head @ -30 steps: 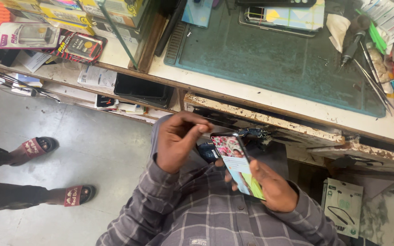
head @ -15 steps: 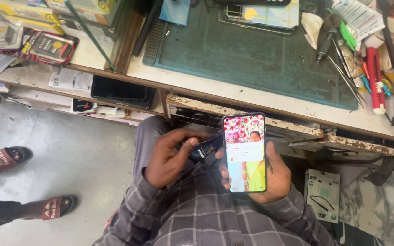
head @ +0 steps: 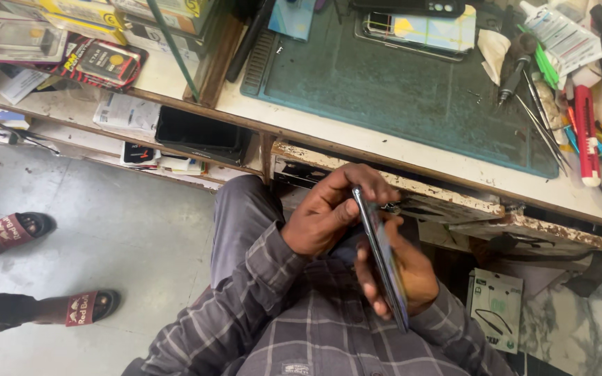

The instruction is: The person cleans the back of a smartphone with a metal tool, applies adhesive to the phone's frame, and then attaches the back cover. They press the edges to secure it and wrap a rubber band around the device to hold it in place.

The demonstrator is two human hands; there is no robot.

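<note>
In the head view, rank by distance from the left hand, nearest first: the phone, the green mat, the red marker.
From the left hand:
1. Phone, touching it, edge-on between both hands.
2. Green mat, up on the bench.
3. Red marker, far right of the bench.

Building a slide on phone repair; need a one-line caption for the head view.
Seated at a cluttered bench, both hands, left hand and right hand, hold a smartphone edge-on.

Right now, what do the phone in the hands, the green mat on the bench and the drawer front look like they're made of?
The phone, held edge-on between the left hand and right hand, shows a glossy dark rim, likely metal or plastic. The green mat looks like matte rubber or silicone, scuffed and dusty. The drawer front appears to be painted wood, its pale paint chipped to brown.
</note>
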